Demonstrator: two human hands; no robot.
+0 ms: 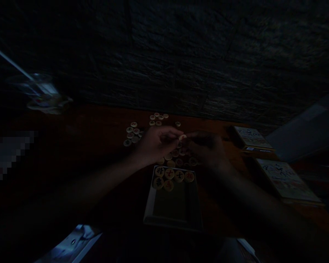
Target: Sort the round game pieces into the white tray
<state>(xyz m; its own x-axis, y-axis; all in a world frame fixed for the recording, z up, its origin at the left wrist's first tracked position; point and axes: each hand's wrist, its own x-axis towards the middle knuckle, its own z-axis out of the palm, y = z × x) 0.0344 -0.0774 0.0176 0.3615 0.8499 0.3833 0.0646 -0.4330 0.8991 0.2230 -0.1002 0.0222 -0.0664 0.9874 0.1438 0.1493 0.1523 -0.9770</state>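
Observation:
Between my two hands a round Chinese chess piece (182, 137) with a red character is tilted up. The fingers of my left hand (157, 146) are closed on its left side. My right hand (208, 148), dark and partly in shadow, has its fingertips closed at the right edge of the same piece. Below the hands lies a shallow box (150, 206). Its far end holds a row of pieces, including a black-lettered piece (159, 171), and a shorter second row ending in a red-lettered piece (168, 185). Loose pieces (179, 162) lie under and beyond my hands, partly hidden.
More scattered pieces (130, 135) lie left of my left hand. Two flat illustrated boxes (253, 138) rest on the right of the wooden table (104, 118). A clear cup (44, 89) with a straw stands far left. A dark stone wall (164, 54) rises behind.

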